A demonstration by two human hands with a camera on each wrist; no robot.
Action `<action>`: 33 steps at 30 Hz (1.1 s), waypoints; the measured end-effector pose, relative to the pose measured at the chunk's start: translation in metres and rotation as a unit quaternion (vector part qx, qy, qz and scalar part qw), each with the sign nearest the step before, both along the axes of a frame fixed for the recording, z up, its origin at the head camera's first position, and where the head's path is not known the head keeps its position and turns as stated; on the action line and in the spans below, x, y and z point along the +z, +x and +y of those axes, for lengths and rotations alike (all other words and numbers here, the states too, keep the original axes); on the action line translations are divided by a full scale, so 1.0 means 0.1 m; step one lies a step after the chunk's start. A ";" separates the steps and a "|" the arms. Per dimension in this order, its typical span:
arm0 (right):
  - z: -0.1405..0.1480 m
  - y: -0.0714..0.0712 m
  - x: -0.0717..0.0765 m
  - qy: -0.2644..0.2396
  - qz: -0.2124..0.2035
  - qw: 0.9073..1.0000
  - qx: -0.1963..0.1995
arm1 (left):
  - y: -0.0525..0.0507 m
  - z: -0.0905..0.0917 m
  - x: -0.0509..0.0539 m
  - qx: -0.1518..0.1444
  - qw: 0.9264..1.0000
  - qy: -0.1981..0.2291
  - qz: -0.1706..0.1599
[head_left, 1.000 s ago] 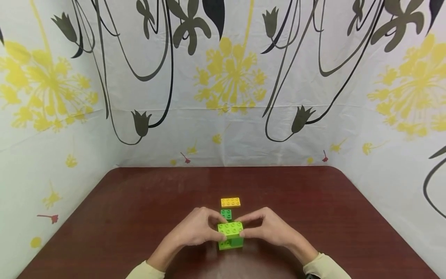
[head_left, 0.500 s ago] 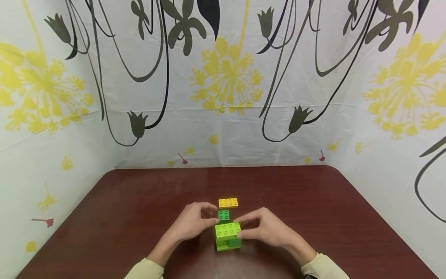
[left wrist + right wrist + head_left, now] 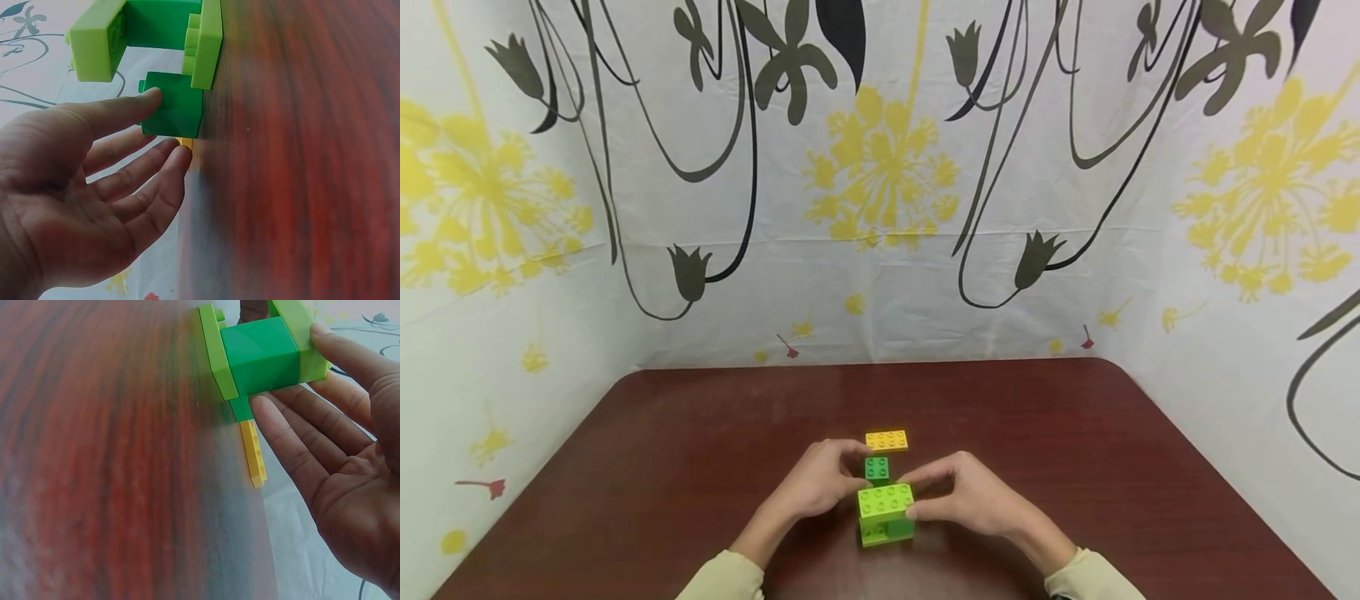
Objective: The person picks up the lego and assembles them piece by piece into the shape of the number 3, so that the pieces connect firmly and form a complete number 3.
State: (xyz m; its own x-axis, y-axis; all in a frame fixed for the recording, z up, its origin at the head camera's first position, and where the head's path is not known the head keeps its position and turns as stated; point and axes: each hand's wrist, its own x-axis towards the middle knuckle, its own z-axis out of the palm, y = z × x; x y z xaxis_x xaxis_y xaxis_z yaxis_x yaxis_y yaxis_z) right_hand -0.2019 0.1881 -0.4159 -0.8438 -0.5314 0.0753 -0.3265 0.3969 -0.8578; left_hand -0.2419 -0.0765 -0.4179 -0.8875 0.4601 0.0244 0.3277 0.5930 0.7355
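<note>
A block stack stands near the front of the table: a lime-green brick (image 3: pixel 880 506) above, a lime-green base (image 3: pixel 874 539) below, and a green block (image 3: pixel 900 527) between them at the right end. My right hand (image 3: pixel 973 500) pinches the upper lime brick at its right side, thumb in front and index finger behind. Just behind the stack sits a small green brick (image 3: pixel 877 468) with studs up. My left hand (image 3: pixel 816 482) is at its left side; thumb and index finger lie at its front and back corners, apart or barely touching. In the left wrist view the thumb overlaps the small brick (image 3: pixel 175 109).
Behind the small green brick lies a flat yellow brick (image 3: pixel 886 441), near the left fingertips. Everything rests on a dark red-brown table (image 3: pixel 715 417). A white cloth (image 3: pixel 880 283) with flower prints hangs around its back and sides.
My left hand has let go of the lime stack's left side and moved back to the small green brick. My right hand keeps its grip on the stack. The head view shifts slightly.
</note>
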 end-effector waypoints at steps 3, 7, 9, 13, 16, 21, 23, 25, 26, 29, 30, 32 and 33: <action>-0.02 0.00 0.00 0.006 0.006 1.000 0.000 | 0.00 -0.01 -0.01 0.003 1.000 -0.001 0.002; -0.04 0.00 0.01 0.009 0.009 1.000 0.006 | 0.02 -0.03 -0.01 0.007 1.000 -0.004 0.011; -0.05 0.00 0.01 0.009 0.010 1.000 0.010 | 0.03 -0.04 0.00 0.009 1.000 -0.005 0.016; -0.05 0.00 0.02 0.009 0.009 1.000 0.010 | 0.05 -0.06 0.00 0.010 1.000 0.004 0.022; -0.05 -0.01 0.01 0.010 0.008 1.000 0.007 | 0.06 -0.07 0.00 0.012 0.999 0.017 0.027; -0.04 -0.01 0.01 0.011 0.002 1.000 0.004 | 0.07 -0.09 0.02 0.016 0.999 0.039 0.033; -0.03 -0.02 0.01 0.009 0.001 1.000 0.004 | 0.07 -0.10 0.03 0.019 0.998 0.049 0.027; -0.03 -0.02 0.00 0.007 -0.001 1.000 0.003 | 0.07 -0.10 0.06 0.021 0.998 0.057 0.017; -0.02 -0.02 0.00 0.005 -0.002 1.000 0.003 | 0.08 -0.10 0.07 0.023 0.998 0.061 0.013; -0.02 -0.02 -0.01 0.004 -0.001 1.000 0.000 | 0.08 -0.11 0.12 0.028 0.997 0.068 0.001; -0.02 -0.02 -0.01 0.005 -0.001 1.000 -0.001 | 0.08 -0.11 0.13 0.029 0.997 0.072 -0.002; -0.01 -0.02 -0.02 0.006 0.000 1.000 -0.003 | 0.09 -0.10 0.16 0.032 0.996 0.079 -0.006; -0.01 -0.02 -0.02 0.006 0.001 1.000 -0.004 | 0.10 -0.10 0.18 0.033 0.996 0.083 -0.008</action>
